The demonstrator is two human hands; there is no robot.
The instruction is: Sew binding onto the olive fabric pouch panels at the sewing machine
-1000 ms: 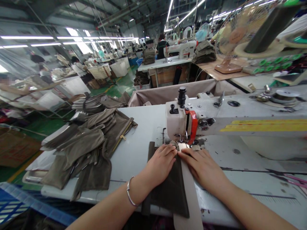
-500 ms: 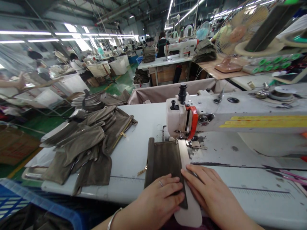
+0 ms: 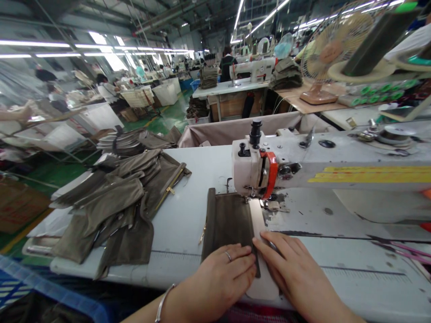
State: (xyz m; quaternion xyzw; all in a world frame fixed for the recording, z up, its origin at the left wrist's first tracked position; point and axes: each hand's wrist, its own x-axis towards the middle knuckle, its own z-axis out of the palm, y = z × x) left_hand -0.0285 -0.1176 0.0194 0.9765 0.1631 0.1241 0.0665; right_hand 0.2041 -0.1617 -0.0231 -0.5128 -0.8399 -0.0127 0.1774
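Note:
A dark olive fabric panel (image 3: 232, 220) with a zipper along its left edge lies on the machine bed, its far edge by the needle area. Gold zipper pulls (image 3: 202, 234) hang out on its left side. Beneath its right side shows a pale strip with a rounded near end (image 3: 257, 220). My left hand (image 3: 229, 273) lies flat on the panel, fingers stretched out. Flat on the pale strip and the panel's right edge rests my right hand (image 3: 289, 264), its fingers extended. Directly ahead stands the sewing machine head (image 3: 247, 166) with an orange guard (image 3: 270, 175).
A heap of olive zippered pieces (image 3: 117, 197) covers the table's left part. A blue crate (image 3: 50, 287) stands at lower left. Pink-handled scissors (image 3: 407, 251) lie at right. Behind the machine are a fan (image 3: 328, 56) and a thread cone (image 3: 377, 42). Other people work further off.
The panel and pale strip have slid slightly away from me under the machine head, with both hands resting on them. The zipper pull has swung more upright.

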